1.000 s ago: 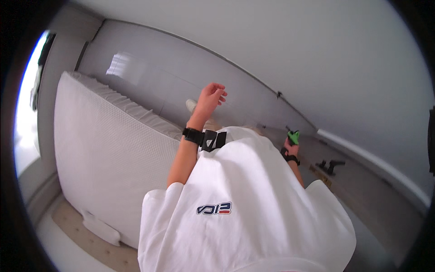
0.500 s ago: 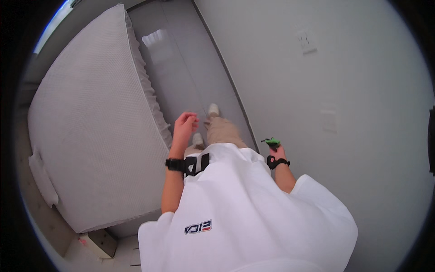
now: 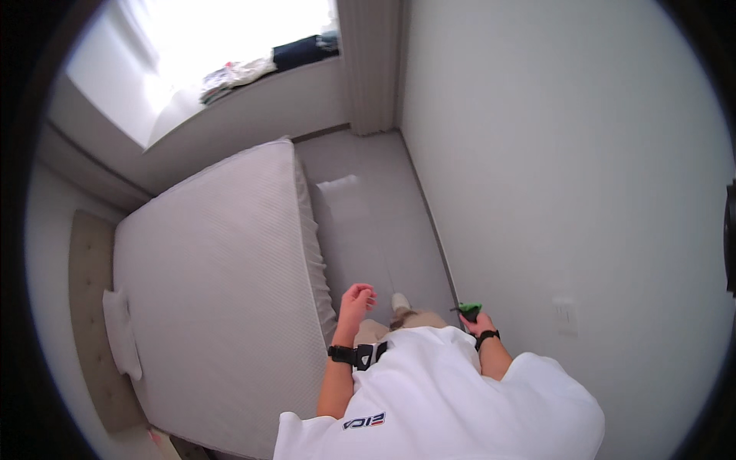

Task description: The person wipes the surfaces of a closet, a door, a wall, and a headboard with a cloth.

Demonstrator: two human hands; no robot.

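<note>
Okay, on my feed: right hand point(image 3: 482, 325) grips the green-and-black item point(image 3: 470, 311), four o'clock, probably held out for clearance; left hand point(image 3: 357, 303), six o'clock, loosely half-open, seemingly empty.

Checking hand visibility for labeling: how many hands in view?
2. The left hand is near the edge of the bed; the right hand is near the wall, holding a green-and-black object. No sign of any others hidden.
</note>
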